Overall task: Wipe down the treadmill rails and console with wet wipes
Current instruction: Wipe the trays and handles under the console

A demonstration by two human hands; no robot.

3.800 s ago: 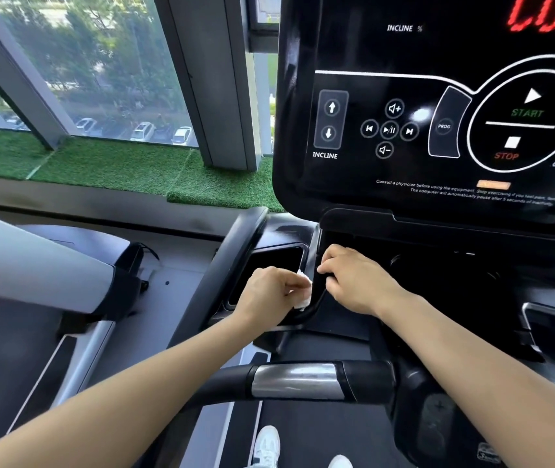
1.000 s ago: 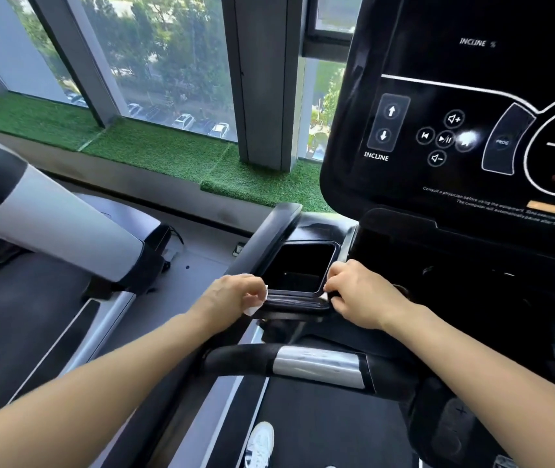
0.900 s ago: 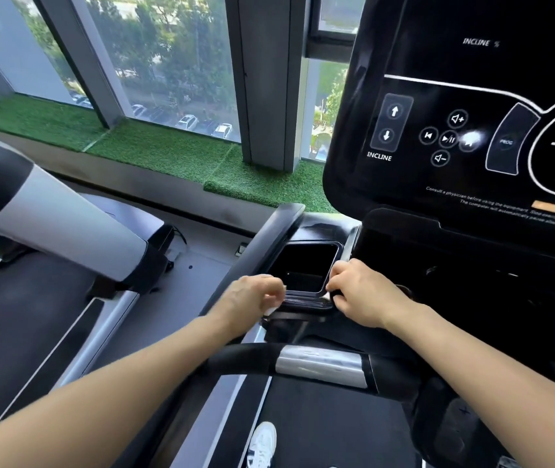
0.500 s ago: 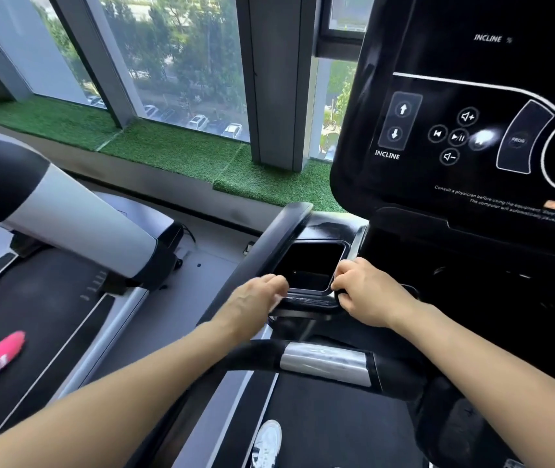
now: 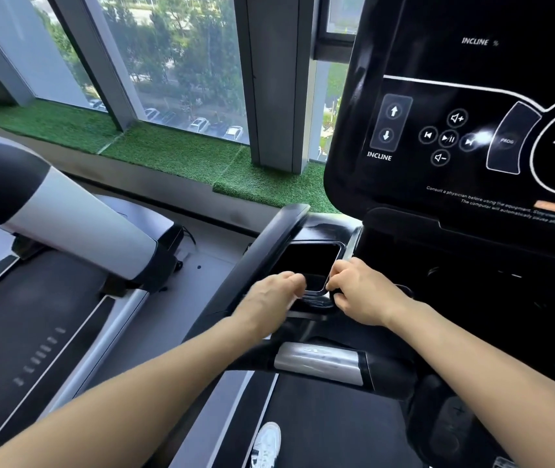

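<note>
Mid-frame, left hand [image 5: 274,293] blurred over the cup-holder tray [image 5: 313,265], wipe hidden, grip unclear; right hand [image 5: 360,292] clutches its rim; side rail [image 5: 252,261] probably next.

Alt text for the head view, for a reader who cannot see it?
Two bare hands work at a treadmill's black cup holder below the console: the left hand at its near-left rim, the right hand curled on its right rim. No wipe is visible.

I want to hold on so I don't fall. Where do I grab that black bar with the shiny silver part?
Probably grip the black horizontal bar's silver metal middle from above, fingers curling over it. It is round, lies level across the front, and its top is free.
</note>
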